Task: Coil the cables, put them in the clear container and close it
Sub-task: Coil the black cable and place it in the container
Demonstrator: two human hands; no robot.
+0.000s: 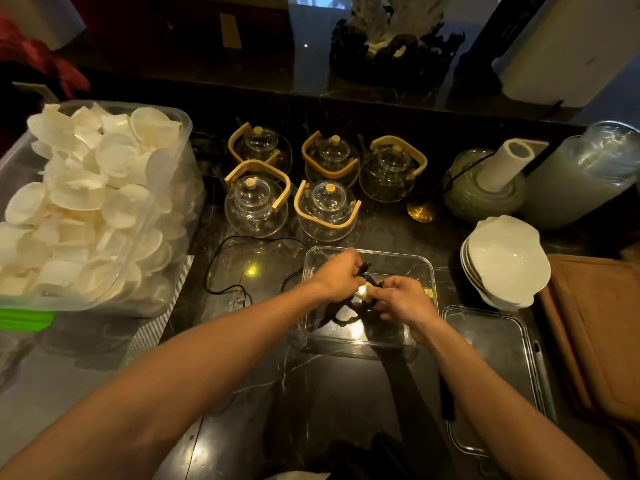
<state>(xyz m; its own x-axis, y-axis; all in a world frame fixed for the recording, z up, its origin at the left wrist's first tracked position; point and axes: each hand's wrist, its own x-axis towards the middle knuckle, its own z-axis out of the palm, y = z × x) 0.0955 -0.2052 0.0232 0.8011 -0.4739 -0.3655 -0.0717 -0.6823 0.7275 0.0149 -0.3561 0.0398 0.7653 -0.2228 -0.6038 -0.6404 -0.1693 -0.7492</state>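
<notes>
Both bare forearms reach in from the bottom edge over the dark marble-patterned counter (329, 393). To the right of them, nearest the viewer, lies the clear rectangular plastic lid (498, 368), flat on the counter and off its box. Just left of it and a little farther sits the clear rectangular plastic container (427, 268), open, and both hands meet above it. The left hand (337, 277) is closed around a bundle of black cable (367, 282), one connector end poking up past its fingers. The right hand (403, 299) pinches the same bundle from the other side, fingers closed on it beside something small and pale; a loose black loop hangs below the hands toward the container floor. A second thin black cable (221, 268) lies uncoiled on the counter, left of the container.

Farther right stands a stack of white scalloped bowls (505, 261), beside a brown board (595, 327). At far left a large clear plastic bin (162, 216) is heaped with white shell-shaped dishes. Beyond the container, five round glass teapots with bamboo handles (256, 202) are grouped together, and to their right a white paper roll (504, 164) leans out of a pale green jar.
</notes>
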